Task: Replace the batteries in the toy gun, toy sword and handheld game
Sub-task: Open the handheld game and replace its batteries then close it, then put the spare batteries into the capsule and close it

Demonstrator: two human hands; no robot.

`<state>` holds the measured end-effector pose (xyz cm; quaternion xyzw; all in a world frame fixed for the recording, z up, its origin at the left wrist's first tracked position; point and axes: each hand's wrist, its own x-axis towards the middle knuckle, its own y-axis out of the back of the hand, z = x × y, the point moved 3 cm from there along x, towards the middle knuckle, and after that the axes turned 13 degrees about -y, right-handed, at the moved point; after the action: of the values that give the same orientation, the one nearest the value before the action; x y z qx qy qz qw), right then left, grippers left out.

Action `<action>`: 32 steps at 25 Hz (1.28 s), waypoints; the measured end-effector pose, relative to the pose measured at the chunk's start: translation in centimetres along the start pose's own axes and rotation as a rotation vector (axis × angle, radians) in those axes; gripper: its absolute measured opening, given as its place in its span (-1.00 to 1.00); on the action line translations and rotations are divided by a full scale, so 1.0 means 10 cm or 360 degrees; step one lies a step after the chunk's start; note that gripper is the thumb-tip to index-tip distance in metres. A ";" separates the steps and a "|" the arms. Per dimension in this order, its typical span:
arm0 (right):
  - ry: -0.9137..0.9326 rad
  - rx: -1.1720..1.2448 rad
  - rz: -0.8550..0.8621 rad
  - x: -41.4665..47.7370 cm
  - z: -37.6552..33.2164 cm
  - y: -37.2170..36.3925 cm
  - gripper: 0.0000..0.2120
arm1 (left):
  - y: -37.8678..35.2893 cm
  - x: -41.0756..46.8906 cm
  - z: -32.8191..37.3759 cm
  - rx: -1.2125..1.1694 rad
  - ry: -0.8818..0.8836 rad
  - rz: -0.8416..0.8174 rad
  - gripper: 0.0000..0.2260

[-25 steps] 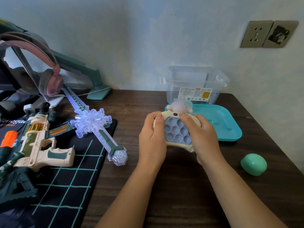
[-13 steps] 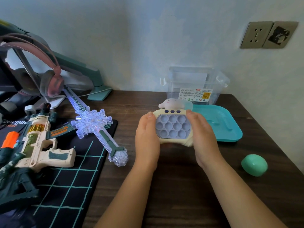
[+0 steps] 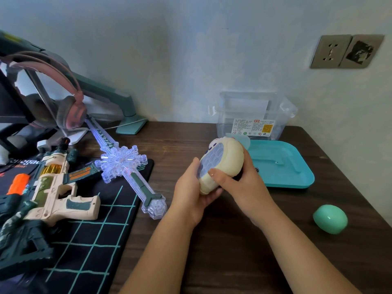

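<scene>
The cream handheld game (image 3: 224,160) with lilac bubble buttons is held above the desk, tilted on edge with its button face turned left. My left hand (image 3: 192,192) cups its lower left side and my right hand (image 3: 239,182) grips its right side, thumb on the front rim. The clear toy sword (image 3: 125,164) with a snowflake guard lies lit on the desk to the left. The cream and green toy gun (image 3: 53,187) rests on the black mat further left.
A teal tray (image 3: 294,179) lies just behind my right hand, with a clear plastic box (image 3: 252,115) behind it at the wall. A green egg-shaped object (image 3: 329,218) sits at the right. Black grid mat (image 3: 95,234), pink headphones (image 3: 72,111) and a monitor arm base (image 3: 131,126) occupy the left.
The game has been turned from lying face up to standing on edge, face toward the left. Both hands shifted their grip with it, the right thumb now on the front rim.
</scene>
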<state>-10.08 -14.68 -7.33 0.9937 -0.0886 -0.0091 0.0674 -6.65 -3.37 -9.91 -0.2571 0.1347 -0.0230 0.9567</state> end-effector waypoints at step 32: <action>0.0066 -0.0609 0.0449 0.66 0.01 -0.52 -0.76 | 0.21 0.14 0.08 0.0739 -0.1021 0.0556 -0.63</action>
<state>-2.69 -10.80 -8.20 0.9406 -0.2218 0.0041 0.2570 -5.13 -1.34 -10.63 -0.0024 -0.1367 0.1905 0.9721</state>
